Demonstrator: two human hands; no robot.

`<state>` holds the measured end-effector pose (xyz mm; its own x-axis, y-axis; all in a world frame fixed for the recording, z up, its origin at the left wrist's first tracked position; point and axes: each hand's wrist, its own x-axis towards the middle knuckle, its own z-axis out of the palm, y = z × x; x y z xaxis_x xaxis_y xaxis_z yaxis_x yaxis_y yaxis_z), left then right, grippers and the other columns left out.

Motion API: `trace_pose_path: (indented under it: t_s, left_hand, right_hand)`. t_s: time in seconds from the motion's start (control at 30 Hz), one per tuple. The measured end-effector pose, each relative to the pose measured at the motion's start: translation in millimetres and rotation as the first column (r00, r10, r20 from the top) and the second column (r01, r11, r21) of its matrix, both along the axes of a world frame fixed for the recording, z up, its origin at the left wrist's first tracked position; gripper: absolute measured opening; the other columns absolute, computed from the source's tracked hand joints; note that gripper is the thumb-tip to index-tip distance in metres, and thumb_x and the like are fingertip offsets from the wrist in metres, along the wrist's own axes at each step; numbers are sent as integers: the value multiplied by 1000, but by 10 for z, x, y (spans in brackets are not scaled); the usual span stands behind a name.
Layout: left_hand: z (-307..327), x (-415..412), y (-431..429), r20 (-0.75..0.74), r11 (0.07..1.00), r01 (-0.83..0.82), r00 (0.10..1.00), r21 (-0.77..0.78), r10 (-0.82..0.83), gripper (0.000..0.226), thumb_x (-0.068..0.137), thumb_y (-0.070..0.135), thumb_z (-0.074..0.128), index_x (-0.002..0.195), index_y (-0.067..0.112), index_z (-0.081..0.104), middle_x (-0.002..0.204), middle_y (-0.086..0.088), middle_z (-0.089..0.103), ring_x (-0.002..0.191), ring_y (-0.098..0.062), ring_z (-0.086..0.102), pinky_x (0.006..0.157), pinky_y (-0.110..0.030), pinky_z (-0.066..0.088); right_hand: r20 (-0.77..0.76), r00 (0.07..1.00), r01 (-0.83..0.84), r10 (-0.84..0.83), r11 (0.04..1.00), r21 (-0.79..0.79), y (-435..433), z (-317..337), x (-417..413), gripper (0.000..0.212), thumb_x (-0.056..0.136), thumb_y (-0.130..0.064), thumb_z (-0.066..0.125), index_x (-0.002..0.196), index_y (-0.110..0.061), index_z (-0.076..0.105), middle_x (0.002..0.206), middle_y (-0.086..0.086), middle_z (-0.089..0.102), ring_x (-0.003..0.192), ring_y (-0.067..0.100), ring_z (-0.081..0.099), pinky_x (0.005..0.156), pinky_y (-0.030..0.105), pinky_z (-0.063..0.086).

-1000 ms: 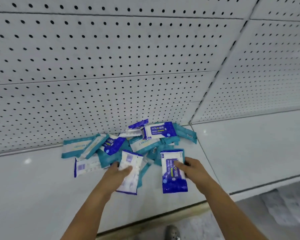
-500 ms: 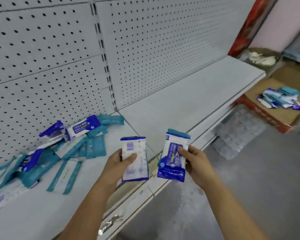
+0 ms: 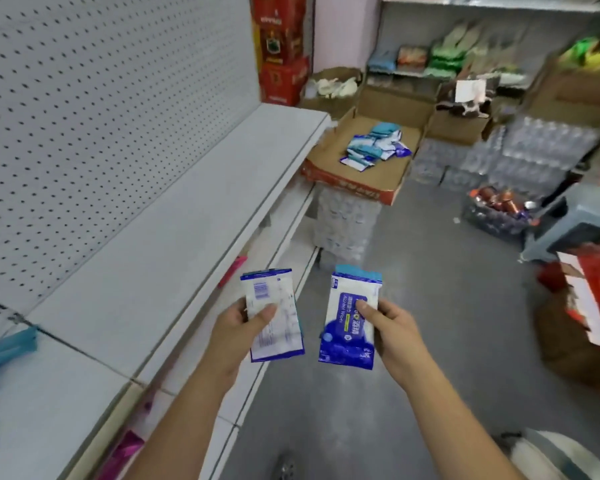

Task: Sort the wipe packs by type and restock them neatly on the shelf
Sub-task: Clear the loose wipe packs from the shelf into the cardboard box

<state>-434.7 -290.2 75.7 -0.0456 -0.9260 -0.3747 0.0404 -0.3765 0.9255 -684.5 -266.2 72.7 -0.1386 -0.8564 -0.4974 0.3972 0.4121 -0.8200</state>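
Observation:
My left hand [image 3: 238, 325] grips a white wipe pack with blue edges [image 3: 279, 323], its barcode side up, just past the front edge of the white shelf [image 3: 174, 216]. My right hand [image 3: 392, 329] pinches a blue and white alcohol wipe pack [image 3: 347, 336] with a teal pack tucked behind it, held over the grey floor. A few teal packs [image 3: 4, 344] of the pile show at the far left edge of the shelf. More wipe packs [image 3: 374, 147] lie heaped in an open cardboard box [image 3: 361, 178] beyond the shelf's far end.
A pegboard back panel [image 3: 101, 109] rises behind the shelf. The box rests on stacked bottled-water cases [image 3: 347, 223]. More water cases [image 3: 534, 150], cardboard boxes, red cartons [image 3: 281, 46], a crate of bottles [image 3: 496, 209] and a stool [image 3: 575, 220] stand around the grey floor.
My view has swung right, from the pile of packs on the shelf to the aisle and the box. Both hands lifted their packs off the shelf and carried them along.

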Motion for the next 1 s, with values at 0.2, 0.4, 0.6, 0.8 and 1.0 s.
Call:
trace_pose_path:
  t_s: [0.2,0.4,0.6,0.8,1.0]
  left_hand:
    - [-3,-893,-895,-37,988,152,988,-31,-153,25,92,21,67,117,14,68,112,-7,75,103,-30,72,95,-52,54]
    - [-42,-1663,-1895,-33,957,289,957,-8,-289,27,90,28,70,116,20,67,111,-2,76,100,-27,73,93,-56,55]
    - [55,-2445,-2696,-87,951,307,948,-25,-308,32,87,21,72,118,16,65,110,-5,75,98,-28,73,85,-50,59]
    - [3,-3259,-3438,-78,957,291,954,-2,-290,25,87,19,74,111,17,68,106,-4,76,97,-27,74,85,-49,59]
    - [18,-4100,-4133,-67,975,221,973,24,-219,28,86,22,75,113,18,68,108,-3,76,98,-26,74,87,-49,58]
  right_hand:
    - [23,990,139,-139,990,-9,-530,18,-743,28,90,-10,66,118,-4,65,107,18,74,92,32,71,83,46,60]
    - [-5,970,244,-244,970,-3,-1202,94,-1356,26,90,-11,67,115,-7,66,104,16,75,87,29,72,77,42,61]
    - [-26,938,345,-346,938,-33,-1772,140,-2031,23,88,-8,68,111,-8,66,100,14,76,82,26,75,63,34,61]
    - [-18,944,329,-330,944,-38,-2566,5,-2873,29,89,-10,70,117,-6,65,104,17,75,89,32,74,70,38,60]
    - [13,959,283,-283,958,-46,-3438,-17,-3807,31,87,-11,71,117,-6,65,104,16,75,89,31,74,77,41,60]
